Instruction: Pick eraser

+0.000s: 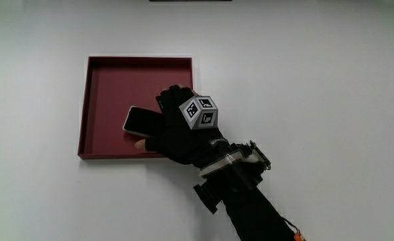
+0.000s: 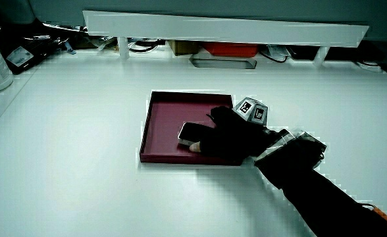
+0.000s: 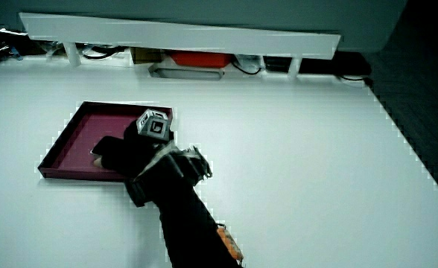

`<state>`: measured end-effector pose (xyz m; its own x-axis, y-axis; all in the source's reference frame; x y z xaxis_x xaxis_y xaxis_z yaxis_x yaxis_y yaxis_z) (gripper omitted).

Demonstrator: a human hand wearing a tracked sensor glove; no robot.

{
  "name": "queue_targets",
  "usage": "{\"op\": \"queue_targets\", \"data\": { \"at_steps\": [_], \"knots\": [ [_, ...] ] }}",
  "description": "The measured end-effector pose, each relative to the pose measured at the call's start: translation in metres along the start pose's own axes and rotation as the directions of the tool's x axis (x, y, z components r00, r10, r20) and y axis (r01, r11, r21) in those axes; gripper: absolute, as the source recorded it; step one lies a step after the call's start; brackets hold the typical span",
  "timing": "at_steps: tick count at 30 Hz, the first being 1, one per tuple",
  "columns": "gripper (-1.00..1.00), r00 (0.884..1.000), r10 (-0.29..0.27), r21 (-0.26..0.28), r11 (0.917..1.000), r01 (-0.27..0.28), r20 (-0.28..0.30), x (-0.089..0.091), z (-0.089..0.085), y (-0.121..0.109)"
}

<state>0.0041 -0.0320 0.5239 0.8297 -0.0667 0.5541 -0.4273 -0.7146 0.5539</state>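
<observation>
A dark red tray (image 1: 93,107) lies on the white table (image 1: 317,100), well short of the low partition (image 2: 226,26). Inside the tray, near its edge closest to the person, lies the dark eraser (image 1: 140,120). The hand (image 1: 180,134) reaches into the tray, its grip pinching the eraser's end.

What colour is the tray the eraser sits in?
Dark red, a maroon; the tray shows best in the main view.

eraser (image 1: 139,120) | dark, pale-edged slab | flat in red tray (image 1: 110,80)
</observation>
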Motion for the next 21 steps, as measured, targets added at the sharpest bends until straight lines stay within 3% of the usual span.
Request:
{"op": "queue_targets", "data": {
  "at_steps": [5,21],
  "knots": [
    [0.19,1.000,0.006,0.003,1.0000,-0.005,-0.019,0.0038,-0.0031,0.0013],
    [0.78,0.999,0.035,0.096,0.9948,-0.034,-0.003,0.0019,-0.0043,-0.0026]
  ]
}}
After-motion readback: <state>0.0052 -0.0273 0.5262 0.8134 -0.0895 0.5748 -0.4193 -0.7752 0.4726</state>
